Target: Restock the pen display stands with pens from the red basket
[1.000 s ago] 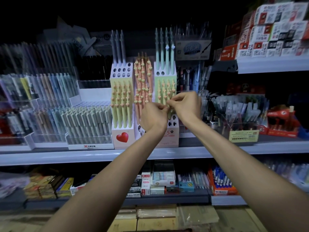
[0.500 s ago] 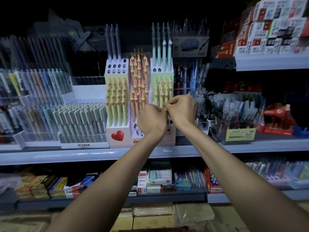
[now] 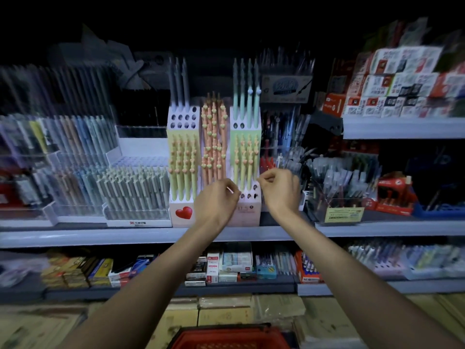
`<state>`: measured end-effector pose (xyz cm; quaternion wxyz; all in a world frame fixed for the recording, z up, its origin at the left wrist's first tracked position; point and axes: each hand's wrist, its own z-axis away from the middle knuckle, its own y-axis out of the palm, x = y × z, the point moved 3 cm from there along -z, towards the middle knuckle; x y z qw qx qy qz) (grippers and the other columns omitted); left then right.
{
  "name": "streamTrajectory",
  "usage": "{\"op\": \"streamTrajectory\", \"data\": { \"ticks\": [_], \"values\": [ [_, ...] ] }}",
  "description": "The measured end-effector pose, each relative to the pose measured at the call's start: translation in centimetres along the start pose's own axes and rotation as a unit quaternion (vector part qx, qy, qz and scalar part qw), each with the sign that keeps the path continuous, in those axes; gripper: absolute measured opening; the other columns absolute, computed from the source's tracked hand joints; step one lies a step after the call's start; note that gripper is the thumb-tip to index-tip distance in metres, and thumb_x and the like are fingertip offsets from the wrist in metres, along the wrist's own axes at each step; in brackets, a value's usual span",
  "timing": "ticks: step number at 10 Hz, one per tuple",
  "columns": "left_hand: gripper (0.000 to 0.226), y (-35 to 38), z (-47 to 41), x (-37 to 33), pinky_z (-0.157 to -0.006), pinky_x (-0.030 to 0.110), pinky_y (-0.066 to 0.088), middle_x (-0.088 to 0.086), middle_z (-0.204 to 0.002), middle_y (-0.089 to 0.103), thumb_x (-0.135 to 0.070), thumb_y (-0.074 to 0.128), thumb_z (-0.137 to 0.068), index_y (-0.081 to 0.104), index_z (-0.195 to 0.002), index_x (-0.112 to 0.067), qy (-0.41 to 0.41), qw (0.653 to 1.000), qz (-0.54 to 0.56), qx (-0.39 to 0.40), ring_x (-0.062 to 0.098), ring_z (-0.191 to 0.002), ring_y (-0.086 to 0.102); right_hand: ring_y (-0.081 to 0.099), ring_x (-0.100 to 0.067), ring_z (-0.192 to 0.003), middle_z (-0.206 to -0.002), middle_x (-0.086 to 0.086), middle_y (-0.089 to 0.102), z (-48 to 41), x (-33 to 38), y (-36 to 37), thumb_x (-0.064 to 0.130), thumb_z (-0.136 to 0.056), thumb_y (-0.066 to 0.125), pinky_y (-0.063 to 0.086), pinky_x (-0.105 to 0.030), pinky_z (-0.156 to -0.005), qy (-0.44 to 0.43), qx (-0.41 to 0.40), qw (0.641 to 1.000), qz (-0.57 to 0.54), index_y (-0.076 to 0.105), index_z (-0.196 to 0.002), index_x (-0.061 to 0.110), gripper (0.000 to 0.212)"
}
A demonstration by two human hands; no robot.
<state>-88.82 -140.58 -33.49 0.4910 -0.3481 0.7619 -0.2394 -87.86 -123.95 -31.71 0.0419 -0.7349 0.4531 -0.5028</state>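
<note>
Three tiered pen stands share the middle shelf: a yellow stand [image 3: 182,170] with a red heart, an orange stand [image 3: 214,147], and a green stand [image 3: 245,159] whose front holes are bare. In front of the orange and green stands my left hand [image 3: 216,201] has its fingers curled and pinches a thin pale sliver [image 3: 229,189]; what that sliver is I cannot tell. My right hand [image 3: 279,188] hovers at the green stand's lower right, thumb and forefinger pressed together, with nothing visible between them. The red basket [image 3: 231,336] shows at the bottom edge, its contents hidden.
Clear trays of grey and pastel pens [image 3: 133,190] fill the shelf to the left. To the right stand clear pen boxes [image 3: 337,192] and red packs [image 3: 395,195]. A higher shelf [image 3: 402,127] at the right carries boxed goods. Small boxes [image 3: 226,263] line the shelf below.
My hands were pinched together at the green pens; they have dropped lower and drawn apart. The view has tilted down, bringing the red basket into sight.
</note>
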Motion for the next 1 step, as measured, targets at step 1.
{"op": "streamTrajectory", "data": {
  "ticks": [1],
  "values": [
    [0.021,-4.08,0.17,-1.11,-0.076,0.035,0.057,-0.009,-0.104,0.076,-0.041,0.057,-0.1,0.069,-0.116,-0.034,0.046,0.994,-0.096,0.012,0.019,-0.096,0.071,0.07,-0.015,-0.082,-0.096,0.002,0.078,0.36,1.57,-2.86,0.024,-0.096,0.072,0.053,-0.025,-0.067,-0.005,0.054,0.997,0.051,0.08,-0.105,0.018,0.013]
  ]
}}
